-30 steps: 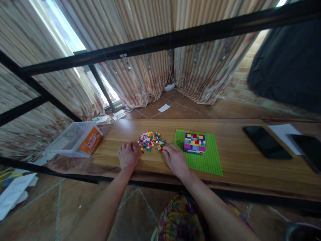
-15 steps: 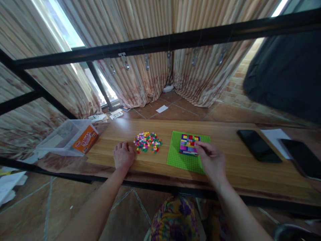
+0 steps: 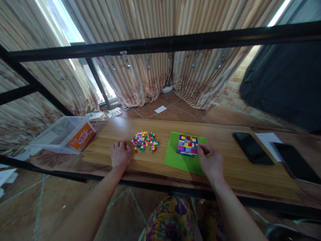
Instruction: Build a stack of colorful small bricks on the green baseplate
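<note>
A green baseplate (image 3: 179, 160) lies on the wooden table (image 3: 225, 157), and a block of many-coloured small bricks (image 3: 187, 145) stands on it. My right hand (image 3: 210, 160) rests at the block's right edge, its fingertips pinched against the block's side; I cannot make out anything between them. A heap of loose coloured bricks (image 3: 144, 141) lies left of the plate. My left hand (image 3: 120, 154) rests on the table just left of the heap, knuckles up and fingers curled under, with nothing visibly held.
A clear plastic tub (image 3: 54, 135) with an orange label sits off the table's left end. Two dark phones (image 3: 252, 152) (image 3: 296, 163) and a white sheet (image 3: 269, 138) lie at the right. A black metal bar (image 3: 160, 43) crosses overhead.
My right hand has moved from the loose heap rightwards to the right side of the brick block. My left hand has stayed put.
</note>
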`<move>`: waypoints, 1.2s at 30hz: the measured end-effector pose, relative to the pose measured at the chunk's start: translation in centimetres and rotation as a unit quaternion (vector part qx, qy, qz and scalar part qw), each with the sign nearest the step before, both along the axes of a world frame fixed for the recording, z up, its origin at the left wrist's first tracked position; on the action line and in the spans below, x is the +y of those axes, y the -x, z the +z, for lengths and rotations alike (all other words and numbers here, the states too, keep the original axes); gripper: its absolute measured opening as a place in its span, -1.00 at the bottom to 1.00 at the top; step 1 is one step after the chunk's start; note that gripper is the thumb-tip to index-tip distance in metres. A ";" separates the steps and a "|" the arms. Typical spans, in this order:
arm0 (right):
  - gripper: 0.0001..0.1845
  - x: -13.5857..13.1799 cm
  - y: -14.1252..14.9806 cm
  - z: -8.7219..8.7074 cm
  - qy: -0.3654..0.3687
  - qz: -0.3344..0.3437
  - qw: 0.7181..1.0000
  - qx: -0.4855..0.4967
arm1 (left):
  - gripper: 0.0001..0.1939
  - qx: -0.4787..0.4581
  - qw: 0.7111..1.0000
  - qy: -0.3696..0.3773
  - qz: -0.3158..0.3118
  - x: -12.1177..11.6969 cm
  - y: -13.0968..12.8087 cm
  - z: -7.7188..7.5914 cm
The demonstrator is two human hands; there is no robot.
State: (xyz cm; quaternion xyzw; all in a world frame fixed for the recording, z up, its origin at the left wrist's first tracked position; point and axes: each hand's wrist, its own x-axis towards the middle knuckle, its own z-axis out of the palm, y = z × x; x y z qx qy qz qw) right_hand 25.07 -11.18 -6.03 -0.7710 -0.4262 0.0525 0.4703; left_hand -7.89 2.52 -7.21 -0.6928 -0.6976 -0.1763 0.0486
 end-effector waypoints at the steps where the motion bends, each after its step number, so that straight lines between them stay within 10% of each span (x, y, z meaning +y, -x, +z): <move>1: -0.59 0.1 0.0 0.0 -0.001 -0.004 1.000 0.003 | -0.59 0.000 1.000 0.000 0.000 0.0 0.0 0.0; 36: -0.61 1.7 -0.6 -0.6 -0.111 -0.047 0.929 0.349 | -0.61 -0.019 1.000 -0.007 -0.001 -0.1 -0.1 -0.4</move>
